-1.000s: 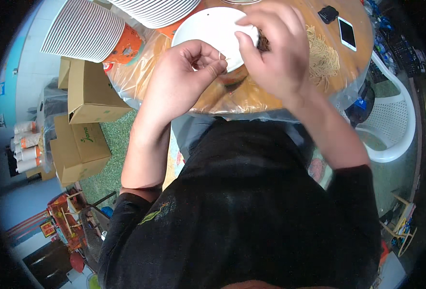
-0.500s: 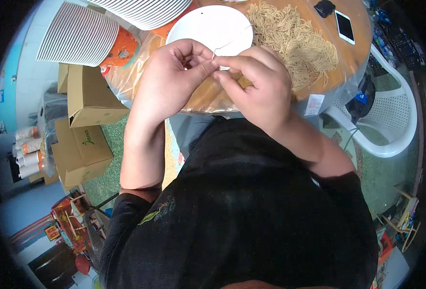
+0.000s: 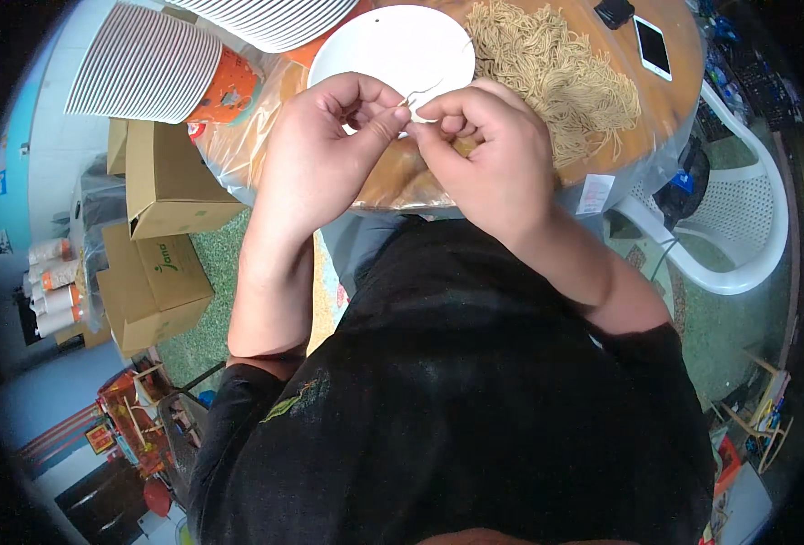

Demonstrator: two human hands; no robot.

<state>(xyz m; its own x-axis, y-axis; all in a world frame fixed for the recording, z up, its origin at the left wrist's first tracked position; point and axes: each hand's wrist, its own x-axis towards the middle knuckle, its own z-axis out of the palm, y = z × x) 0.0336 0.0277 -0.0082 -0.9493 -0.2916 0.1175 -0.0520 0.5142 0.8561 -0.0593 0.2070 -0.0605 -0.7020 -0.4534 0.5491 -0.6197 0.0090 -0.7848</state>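
Note:
My left hand (image 3: 329,145) is closed, thumb and forefinger pinching a short thin string (image 3: 423,92). One pale end of the string rises and bends to the right over a white round container (image 3: 347,54). Close beside it, my right hand (image 3: 497,154) has its thumb and forefinger slightly apart, tips near the pinched point, with nothing visible between them. Behind my right hand lies a large loose heap of tan cords (image 3: 556,82). Both hands are above the near edge of the round table (image 3: 402,186), which is covered with clear plastic.
Stacked white-rimmed paper buckets (image 3: 143,68) with orange sides stand at the left. A white phone (image 3: 653,48) and a small black object (image 3: 614,13) lie at the far right. Open cardboard boxes (image 3: 157,282) sit on the floor at left; a white plastic chair (image 3: 729,209) stands at right.
My right thumb and forefinger have parted and drawn slightly back from the string. My left hand keeps its pinch, with the string's free end now lower.

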